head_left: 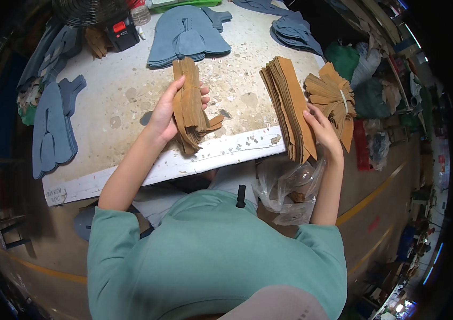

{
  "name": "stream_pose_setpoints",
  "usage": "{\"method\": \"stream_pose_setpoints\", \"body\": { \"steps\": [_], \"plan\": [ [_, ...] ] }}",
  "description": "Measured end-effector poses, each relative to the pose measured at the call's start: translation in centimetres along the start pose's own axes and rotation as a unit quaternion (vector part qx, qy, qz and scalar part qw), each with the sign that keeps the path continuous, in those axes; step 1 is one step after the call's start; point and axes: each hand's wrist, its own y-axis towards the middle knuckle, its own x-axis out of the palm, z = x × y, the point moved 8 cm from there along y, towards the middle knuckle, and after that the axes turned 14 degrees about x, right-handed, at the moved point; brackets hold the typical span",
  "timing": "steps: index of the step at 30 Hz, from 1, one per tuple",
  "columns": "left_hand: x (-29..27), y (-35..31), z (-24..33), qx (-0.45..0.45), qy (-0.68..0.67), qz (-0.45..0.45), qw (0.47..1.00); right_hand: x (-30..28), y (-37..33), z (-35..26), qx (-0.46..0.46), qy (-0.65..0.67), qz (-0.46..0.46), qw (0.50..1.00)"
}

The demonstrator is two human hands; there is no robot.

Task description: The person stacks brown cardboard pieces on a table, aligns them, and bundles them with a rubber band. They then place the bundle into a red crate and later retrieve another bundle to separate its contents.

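My left hand (pixel 169 109) is closed around a thick bundle of tan strips (pixel 186 101), with the thumb on the near side and fingertips showing at its right. The bundle is held upright over the table; a few strips curl out at its lower end. At the table's right edge, a stack of long tan pieces (pixel 289 109) leans slightly fanned, its lower end jutting past the front edge. My right hand (pixel 322 128) rests against that stack's right side, fingers stretched out and not wrapped round it. Beyond those fingers lies a fanned tan bundle (pixel 333 96) tied with a pale band.
Blue-grey cut pieces lie in a large stack (pixel 188 34) at the back, another stack (pixel 55 128) at left and a pile (pixel 294 32) at back right. A black fan guard (pixel 85 8) and a black-and-red battery pack (pixel 122 32) stand far left. Clear plastic bags (pixel 290 186) hang below the worktable (pixel 226 144).
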Motion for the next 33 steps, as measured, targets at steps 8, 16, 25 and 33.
{"method": "stream_pose_setpoints", "body": {
  "steps": [8, 16, 25, 33],
  "plan": [
    [0.8, -0.5, -0.6, -0.031, 0.008, -0.008, 0.999, 1.6, 3.5, -0.5, 0.072, -0.020, -0.076, 0.994],
    [2.8, -1.8, -1.0, -0.036, 0.059, -0.067, 0.995, 3.1, 4.0, -0.9, 0.041, 0.047, -0.076, 0.995],
    [2.9, -3.1, -1.5, -0.076, 0.011, 0.009, 0.997, 11.3, 0.8, -3.2, 0.049, 0.227, -0.205, 0.951],
    [0.2, -4.3, -1.2, 0.061, -0.031, 0.087, 0.994, 20.3, -3.4, -9.3, -0.115, 0.173, -0.335, 0.919]
  ]
}}
